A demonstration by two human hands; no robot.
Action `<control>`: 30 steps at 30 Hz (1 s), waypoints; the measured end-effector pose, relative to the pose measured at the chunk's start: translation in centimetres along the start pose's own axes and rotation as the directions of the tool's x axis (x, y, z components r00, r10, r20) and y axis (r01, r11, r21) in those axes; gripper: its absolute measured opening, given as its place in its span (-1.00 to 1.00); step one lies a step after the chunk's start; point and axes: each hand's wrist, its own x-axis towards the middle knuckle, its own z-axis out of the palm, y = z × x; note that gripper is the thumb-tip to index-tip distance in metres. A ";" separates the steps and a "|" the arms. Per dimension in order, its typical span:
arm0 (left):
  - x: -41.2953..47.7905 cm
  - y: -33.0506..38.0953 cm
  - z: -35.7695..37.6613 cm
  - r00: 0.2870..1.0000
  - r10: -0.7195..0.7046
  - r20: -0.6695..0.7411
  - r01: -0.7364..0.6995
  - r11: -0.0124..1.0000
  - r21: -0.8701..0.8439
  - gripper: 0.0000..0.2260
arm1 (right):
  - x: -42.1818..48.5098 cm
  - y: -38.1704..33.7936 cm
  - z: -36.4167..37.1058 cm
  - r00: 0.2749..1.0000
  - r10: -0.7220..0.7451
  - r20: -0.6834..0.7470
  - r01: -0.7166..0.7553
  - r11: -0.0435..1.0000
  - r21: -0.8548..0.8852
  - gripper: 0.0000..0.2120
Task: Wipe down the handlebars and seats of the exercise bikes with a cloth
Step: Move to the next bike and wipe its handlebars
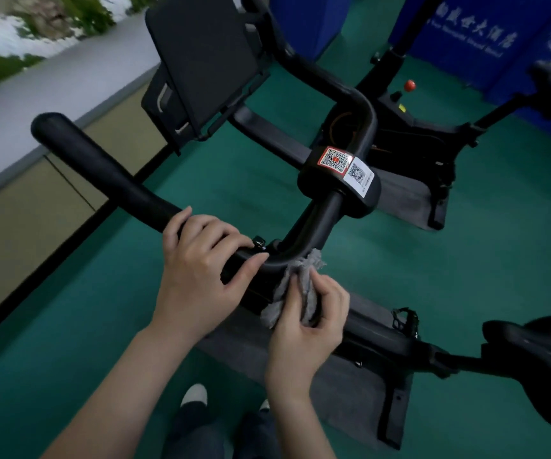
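Handlebar (108, 173) gripped beside its bend by left hand (201, 263), fingers curled over the bar. Grey cloth (300, 283) bunched in right hand (307, 329), thumb and fingers closed round it, pressed against handlebar bend just beside left hand. Seat (539, 356) well apart from handlebar.
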 end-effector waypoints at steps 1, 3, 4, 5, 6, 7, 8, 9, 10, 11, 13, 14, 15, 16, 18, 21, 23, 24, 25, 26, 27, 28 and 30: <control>0.0 0.0 0.1 1.000 -0.009 -0.003 0.009 1.000 0.000 -0.70 | 0.1 0.2 -0.2 0.997 -0.063 0.034 0.063 0.998 -0.017 -0.85; 0.0 0.1 0.2 0.999 -0.028 -0.020 0.027 1.000 -0.007 -0.70 | 0.7 0.7 -0.7 0.987 -0.138 0.087 0.142 0.989 -0.042 -0.85; 0.0 0.2 0.3 0.999 -0.035 -0.033 0.034 0.999 -0.013 -0.70 | 1.5 0.9 -0.9 0.984 -0.144 0.101 0.149 0.988 -0.045 -0.84; -0.1 0.2 0.3 0.998 -0.040 -0.042 0.039 0.999 -0.018 -0.70 | 2.4 1.2 -1.0 0.985 -0.136 0.108 0.142 0.989 -0.049 -0.84; -0.1 0.3 0.4 0.998 -0.045 -0.049 0.044 0.999 -0.024 -0.71 | 3.6 1.3 -1.0 0.987 -0.120 0.110 0.127 0.990 -0.060 -0.84; -0.2 0.4 0.4 0.997 -0.049 -0.053 0.047 0.998 -0.030 -0.71 | 4.8 1.4 -1.0 0.988 -0.105 0.110 0.113 0.991 -0.070 -0.85; -0.2 0.4 0.4 0.997 -0.053 -0.056 0.051 0.998 -0.035 -0.71 | 5.9 1.5 -0.8 0.989 -0.098 0.112 0.107 0.991 -0.077 -0.85; -0.2 0.5 0.4 0.997 -0.057 -0.058 0.055 0.998 -0.038 -0.72 | 6.7 1.4 -0.7 0.988 -0.101 0.116 0.111 0.991 -0.079 -0.86; -0.2 0.5 0.4 0.996 -0.061 -0.060 0.059 0.997 -0.041 -0.72 | 7.1 1.4 -0.6 0.987 -0.110 0.119 0.119 0.990 -0.078 -0.86; -0.2 0.6 0.4 0.996 -0.067 -0.062 0.064 0.997 -0.045 -0.72 | 6.9 1.3 -0.6 0.985 -0.119 0.123 0.128 0.989 -0.074 -0.86; -0.2 0.6 0.5 0.995 -0.076 -0.062 0.073 0.996 -0.050 -0.73 | 5.8 1.1 -0.9 0.978 -0.146 0.149 0.157 0.985 -0.068 -0.85; -0.2 0.6 0.5 0.995 -0.078 -0.061 0.075 0.996 -0.050 -0.73 | 5.2 1.1 -1.0 0.971 -0.170 0.170 0.183 0.981 -0.064 -0.84; -0.2 0.6 0.6 0.995 -0.076 -0.061 0.073 0.996 -0.049 -0.73 | 4.9 1.1 -1.2 0.963 -0.193 0.189 0.207 0.977 -0.059 -0.83; -0.2 0.6 0.6 0.995 -0.073 -0.061 0.070 0.996 -0.050 -0.73 | 4.9 1.1 -1.2 0.958 -0.204 0.200 0.218 0.975 -0.051 -0.83; -0.2 0.5 0.7 0.996 -0.067 -0.063 0.064 0.997 -0.050 -0.73 | 6.0 1.0 -0.9 0.961 -0.198 0.193 0.209 0.977 -0.038 -0.85; -0.2 0.4 0.7 0.996 -0.070 -0.055 0.066 0.996 -0.063 -0.73 | 8.3 0.8 -0.1 0.972 -0.144 0.184 0.157 0.986 -0.054 -0.88; -0.2 0.3 0.7 0.995 -0.076 -0.058 0.071 0.994 -0.077 -0.74 | 9.7 0.7 0.4 0.976 -0.120 0.183 0.137 0.987 -0.083 -0.87; -0.2 0.4 0.8 0.995 -0.076 -0.063 0.071 0.994 -0.082 -0.75 | 10.3 0.6 0.6 0.976 -0.113 0.188 0.133 0.987 -0.095 -0.87; -0.2 0.4 0.8 0.995 -0.073 -0.070 0.067 0.994 -0.082 -0.75 | 10.8 0.5 0.8 0.974 -0.110 0.197 0.133 0.986 -0.103 -0.87; -0.2 0.4 0.9 0.994 -0.070 -0.078 0.064 0.995 -0.078 -0.76 | 11.2 0.5 0.9 0.971 -0.116 0.211 0.141 0.984 -0.108 -0.87; -0.2 0.4 1.0 0.994 -0.068 -0.085 0.062 0.995 -0.074 -0.76 | 11.6 0.4 1.0 0.965 -0.128 0.230 0.158 0.981 -0.117 -0.87; -0.2 0.3 1.1 0.993 -0.067 -0.093 0.061 0.996 -0.069 -0.76 | 11.8 0.4 1.0 0.957 -0.148 0.251 0.185 0.974 -0.131 -0.87; -0.1 0.3 1.3 0.992 -0.070 -0.106 0.064 0.996 -0.060 -0.76 | 12.1 0.3 0.7 0.924 -0.217 0.316 0.276 0.949 -0.155 -0.87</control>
